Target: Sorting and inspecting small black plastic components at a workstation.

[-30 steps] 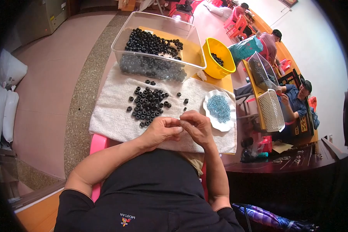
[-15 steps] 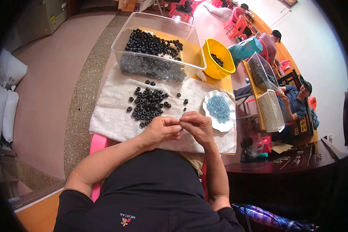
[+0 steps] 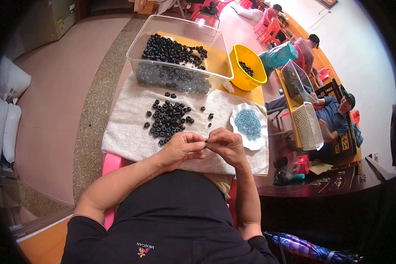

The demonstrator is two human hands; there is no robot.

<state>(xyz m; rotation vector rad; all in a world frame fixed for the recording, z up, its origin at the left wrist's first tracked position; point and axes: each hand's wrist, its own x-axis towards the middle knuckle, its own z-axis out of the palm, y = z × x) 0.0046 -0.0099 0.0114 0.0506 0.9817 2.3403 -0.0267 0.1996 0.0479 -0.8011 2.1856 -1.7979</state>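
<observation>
My left hand (image 3: 183,148) and my right hand (image 3: 229,148) meet over the near part of a white towel (image 3: 127,127). Thumbs and forefingers of both are pinched together around a small dark piece (image 3: 206,143), mostly hidden by the fingertips. Beyond my left hand spreads a loose pile of small round black pieces with holes (image 3: 168,119), like large beads. Several stray black pieces (image 3: 210,116) lie to the right of the pile. Farther right, a white wavy-edged dish (image 3: 255,144) holds many tiny clear-blue bits (image 3: 248,124).
At the towel's far side stands a clear plastic bin (image 3: 222,61) with many black pieces. A yellow tub (image 3: 257,70) beside it holds more. To the right, a co-worker (image 3: 339,112) sits by a white perforated basket (image 3: 310,127). White sacks (image 3: 6,127) stand at far left.
My right hand has shifted slightly and its fingers have turned a little, so a dark spot now shows between the fingertips. The co-worker's hands have moved apart.
</observation>
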